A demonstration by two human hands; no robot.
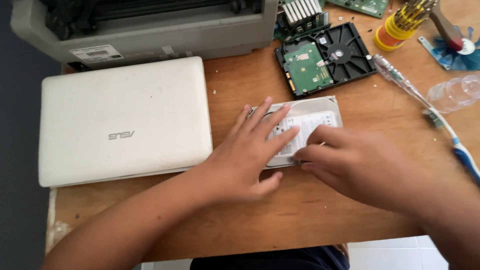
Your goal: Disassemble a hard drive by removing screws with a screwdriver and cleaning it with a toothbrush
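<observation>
Wooden and scuffed, the desk (pixel 310 210) is carrying a spread of computer parts under the head camera. Near its middle a silver hard drive (pixel 320 112) is lying flat with its white label facing up, just right of a closed white laptop (pixel 122 120). The left hand (pixel 245 155) is resting palm down on the drive's left part, its fingers spread and flat, pressing on the casing rather than closing around it. The right hand (pixel 350 160) is coming in from the right with its fingers curled and its fingertips touching the label near the drive's lower edge; whether they are pinching anything cannot be told. Behind the drive, touching nothing, a 2nd hard drive (pixel 325 60) is lying upside down, showing its green circuit board and black underside. A grey printer (pixel 150 30) is standing along the back edge of the desk. To the right are lying a clear-handled screwdriver (pixel 400 80), a blue and white toothbrush (pixel 462 152), a yellow holder of screwdriver bits (pixel 402 25), a clear plastic bottle (pixel 455 92) and a blue fan (pixel 465 50).
</observation>
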